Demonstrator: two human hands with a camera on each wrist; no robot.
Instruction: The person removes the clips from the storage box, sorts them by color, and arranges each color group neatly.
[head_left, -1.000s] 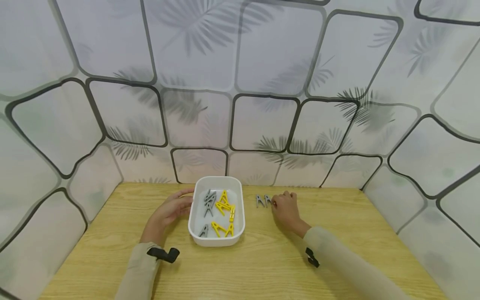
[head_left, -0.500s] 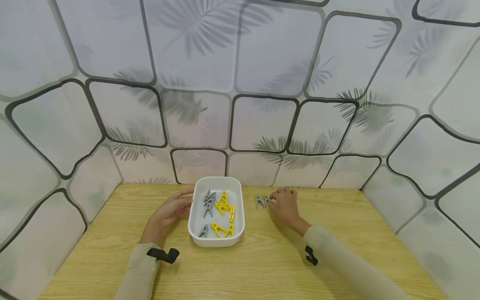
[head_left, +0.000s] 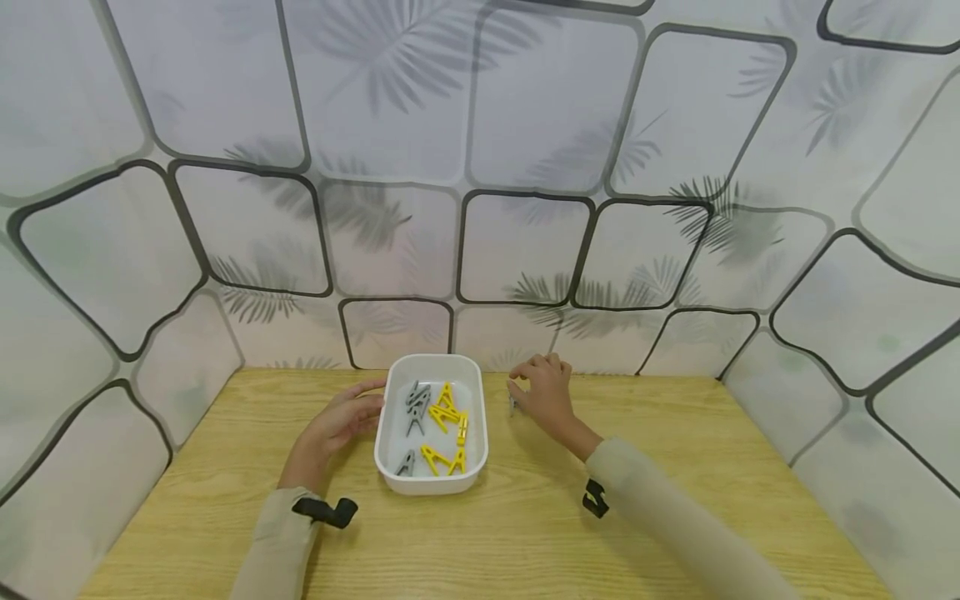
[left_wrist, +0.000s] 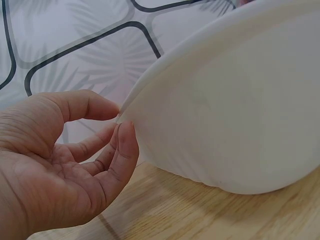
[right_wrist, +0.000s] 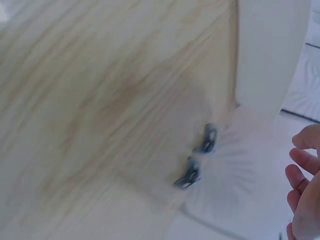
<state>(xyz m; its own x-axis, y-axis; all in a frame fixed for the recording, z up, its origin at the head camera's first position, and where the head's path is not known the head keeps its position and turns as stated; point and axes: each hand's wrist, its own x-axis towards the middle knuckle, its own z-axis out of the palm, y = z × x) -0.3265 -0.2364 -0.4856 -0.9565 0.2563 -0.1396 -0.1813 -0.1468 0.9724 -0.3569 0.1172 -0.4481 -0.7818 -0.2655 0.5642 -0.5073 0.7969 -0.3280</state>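
A white plastic box [head_left: 431,486] holds several grey clothespins [head_left: 407,463] and several yellow clothespins [head_left: 462,427]. Along its left side, my left hand [head_left: 341,427] touches the outer wall with its fingertips; the left wrist view shows the thumb and bent fingers meeting the wall close to the rim. To the right of the box, my right hand [head_left: 546,394] hovers over two grey clothespins [right_wrist: 207,139] on the table, apart from them and holding nothing. In the head view the hand hides most of this pair; only part of one grey clothespin [head_left: 512,406] shows.
The wooden table [head_left: 480,550] ends at a patterned wall [head_left: 525,250] just behind the box and the grey pair. More patterned wall stands at the left and right. Dark wrist mounts [head_left: 326,511] sit on both sleeves.
My right hand has moved left, from beside the two grey clothespins to over them, and its thumb and fingers have spread. The left hand and the box have stayed in place.
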